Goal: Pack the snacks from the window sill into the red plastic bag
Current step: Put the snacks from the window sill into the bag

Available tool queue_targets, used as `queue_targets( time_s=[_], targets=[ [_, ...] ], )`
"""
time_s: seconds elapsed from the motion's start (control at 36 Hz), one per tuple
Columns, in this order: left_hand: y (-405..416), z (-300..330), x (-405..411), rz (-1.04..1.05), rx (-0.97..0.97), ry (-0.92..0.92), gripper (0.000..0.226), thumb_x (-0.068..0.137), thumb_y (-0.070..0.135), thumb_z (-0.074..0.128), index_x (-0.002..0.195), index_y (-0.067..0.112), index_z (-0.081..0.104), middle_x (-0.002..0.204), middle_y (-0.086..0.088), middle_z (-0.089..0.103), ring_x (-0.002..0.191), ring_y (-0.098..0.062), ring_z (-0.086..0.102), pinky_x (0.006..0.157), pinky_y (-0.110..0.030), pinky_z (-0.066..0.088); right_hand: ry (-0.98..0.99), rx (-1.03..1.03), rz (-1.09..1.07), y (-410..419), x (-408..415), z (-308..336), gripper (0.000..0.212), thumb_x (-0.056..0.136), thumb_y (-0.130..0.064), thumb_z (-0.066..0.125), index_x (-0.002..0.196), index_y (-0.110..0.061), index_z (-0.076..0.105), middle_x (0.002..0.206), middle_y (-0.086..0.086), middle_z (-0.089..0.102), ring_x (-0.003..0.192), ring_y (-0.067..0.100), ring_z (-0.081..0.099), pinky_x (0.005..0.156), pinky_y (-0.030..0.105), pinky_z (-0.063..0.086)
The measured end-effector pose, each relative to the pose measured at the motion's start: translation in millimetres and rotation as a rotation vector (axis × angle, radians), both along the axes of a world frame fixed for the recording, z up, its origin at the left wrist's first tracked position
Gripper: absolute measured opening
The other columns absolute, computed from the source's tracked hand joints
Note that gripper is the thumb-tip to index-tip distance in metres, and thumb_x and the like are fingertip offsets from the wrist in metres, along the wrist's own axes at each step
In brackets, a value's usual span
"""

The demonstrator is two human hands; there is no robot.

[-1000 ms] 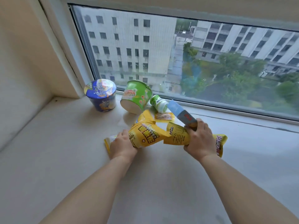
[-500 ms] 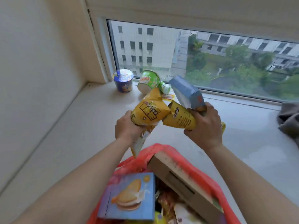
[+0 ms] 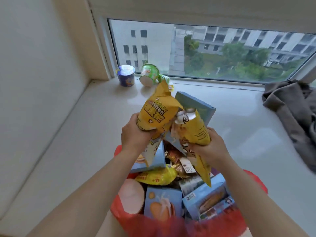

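Yellow crinkled foil fills both our hands above the red plastic bag [image 3: 248, 183], whose thin, glossy mouth gapes just under our wrists at the near edge of the pale, smooth window sill [image 3: 71, 134]. Our left hand [image 3: 135, 135] is clenched around the lower end of a puffy yellow snack packet with bold dark lettering [image 3: 156, 113], its sealed top crumpled and pointing up toward the glass. Our right hand [image 3: 209, 147] grasps a second, longer yellow foil packet [image 3: 195, 132], whose tail hangs down into the bag, and it appears also to carry the flat light-blue cardboard box [image 3: 198, 106] standing behind that packet, though the fingers on the box are hidden. We judge this to be the loading step: the packets are over the opening and not yet let go. The next move calls for lowering both loads into the gaps between what is already packed, then opening the fingers; the bag looks nearly full of stiff blue cartons [image 3: 162, 204], soft wrappers and a round pale lid, so the slippery foil may need wedging. Left on the sill by the window are an upright blue paper noodle cup [image 3: 125, 77], a tipped green paper cup [image 3: 149, 75] and a small green-and-white bottle [image 3: 165, 78] beside it. Grey folded cloth [image 3: 290, 106] lies at right.
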State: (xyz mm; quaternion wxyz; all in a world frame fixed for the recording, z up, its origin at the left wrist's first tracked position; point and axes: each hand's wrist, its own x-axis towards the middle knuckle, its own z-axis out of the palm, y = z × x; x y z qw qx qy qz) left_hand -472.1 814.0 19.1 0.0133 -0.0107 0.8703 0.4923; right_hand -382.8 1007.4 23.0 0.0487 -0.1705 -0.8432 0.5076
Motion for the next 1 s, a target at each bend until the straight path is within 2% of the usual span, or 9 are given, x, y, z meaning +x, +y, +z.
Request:
queue_targets(
  time_s=[0.08,0.17,0.25,0.33,0.42,0.53,0.67,0.89,1.0],
  targets=[
    [-9,-4,20,0.013,-0.018,0.036,0.058,0.068,0.032,0.081,0.120,0.028,0.054,0.098,0.005,0.064,0.082,-0.015,0.052,0.070,-0.026,0.041,-0.070,-0.175,0.077,6,24,-6,0.029,0.056,-0.020,0.067,0.083,-0.011,0.066,0.093,0.025,0.065,0.079,0.034,0.065,0.073,0.040,0.053],
    [-15,-14,39,0.002,-0.061,0.038,0.062,0.067,0.033,0.081,0.122,0.029,0.052,0.103,0.007,0.064,0.083,-0.014,0.053,0.068,-0.024,0.038,-0.212,-0.412,0.185,14,45,-19,0.032,0.063,-0.013,0.066,0.094,-0.019,0.069,0.096,0.016,0.071,0.087,0.031,0.070,0.078,0.043,0.056],
    [-18,-37,54,-0.071,-0.164,0.038,0.071,0.069,0.036,0.076,0.131,0.038,0.042,0.114,0.009,0.061,0.100,-0.019,0.059,0.075,-0.031,0.049,-0.432,-0.513,0.227,16,59,-35,0.038,0.063,-0.012,0.062,0.101,-0.011,0.066,0.086,0.008,0.072,0.072,0.022,0.070,0.063,0.031,0.056],
    [-16,-66,67,-0.239,-0.442,0.016,0.092,0.075,0.033,0.067,0.144,0.049,0.008,0.136,0.003,0.047,0.120,-0.022,0.049,0.087,-0.042,0.049,-0.555,-0.447,0.195,12,66,-45,0.033,0.069,-0.017,0.068,0.101,-0.012,0.066,0.088,0.010,0.073,0.072,0.022,0.070,0.066,0.034,0.059],
    [-11,-82,74,-0.284,-0.719,-0.029,0.102,0.080,0.031,0.060,0.142,0.049,-0.018,0.154,-0.001,0.021,0.133,-0.022,0.035,0.101,-0.044,0.039,-0.500,-0.301,0.075,11,68,-51,0.040,0.065,-0.026,0.074,0.101,-0.009,0.068,0.095,0.012,0.073,0.079,0.025,0.069,0.081,0.043,0.056],
    [1,-77,74,-0.349,-0.860,-0.093,0.096,0.084,0.029,0.055,0.145,0.045,-0.017,0.158,-0.001,0.003,0.136,-0.027,0.026,0.103,-0.045,0.034,-0.394,-0.161,-0.095,11,68,-47,0.010,0.074,-0.022,0.074,0.081,-0.018,0.068,0.081,0.001,0.072,0.078,0.021,0.067,0.074,0.034,0.054],
    [12,-78,69,-0.457,-0.916,-0.129,0.099,0.082,0.025,0.059,0.143,0.049,-0.015,0.157,-0.002,-0.011,0.140,-0.033,0.009,0.106,-0.053,0.022,-0.188,-0.205,-0.384,26,62,-45,0.018,0.062,-0.032,0.081,0.075,-0.024,0.071,0.081,0.002,0.073,0.081,0.027,0.069,0.079,0.048,0.056],
    [15,-77,60,-0.562,-0.926,-0.224,0.094,0.086,0.022,0.049,0.143,0.047,-0.021,0.155,-0.005,-0.024,0.143,-0.034,-0.018,0.114,-0.059,-0.005,0.135,0.034,-0.185,14,36,-17,0.049,0.072,-0.015,0.080,0.112,-0.018,0.052,0.108,0.005,0.057,0.093,0.020,0.057,0.075,0.030,0.045],
    [10,-75,61,-0.574,-0.926,-0.229,0.096,0.084,0.014,0.049,0.142,0.049,-0.018,0.155,-0.003,-0.026,0.144,-0.032,-0.019,0.113,-0.060,-0.003,0.045,0.213,0.039,11,19,-23,0.052,0.072,-0.017,0.078,0.117,-0.021,0.051,0.111,0.000,0.046,0.095,0.016,0.052,0.079,0.031,0.044]
  ],
)
